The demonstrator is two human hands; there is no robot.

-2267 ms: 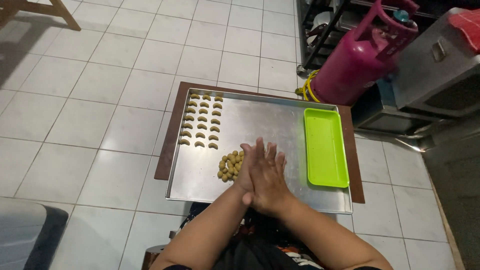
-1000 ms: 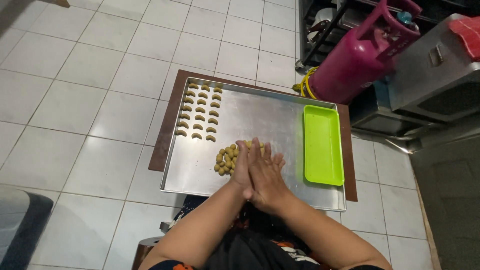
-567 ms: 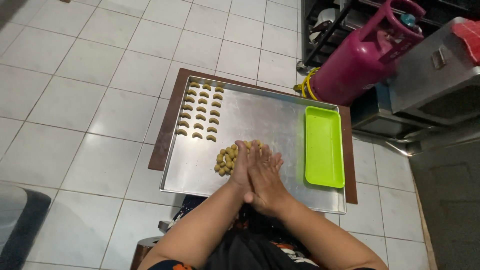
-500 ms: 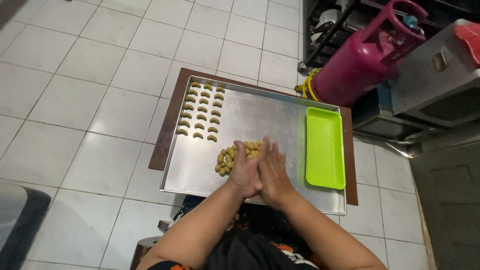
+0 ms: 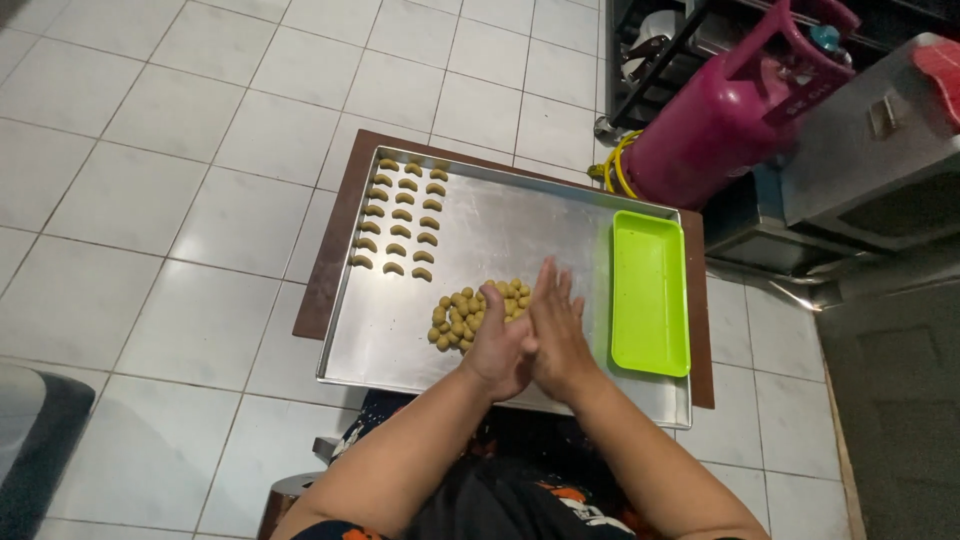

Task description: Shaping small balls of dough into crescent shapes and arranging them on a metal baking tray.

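While pressed palm to palm over the flat silver metal baking tray (image 5: 520, 225), left hand (image 5: 497, 345) and right hand (image 5: 556, 330) are seen beside a heap of small yellow-green dough balls (image 5: 470, 312); whether anything is held between them cannot be told.

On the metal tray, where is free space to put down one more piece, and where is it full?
The metal tray is bare between the rows of crescent pieces and the green tray, and at its near left corner. It is crowded at the pile of dough balls, right by the left hand and right hand.
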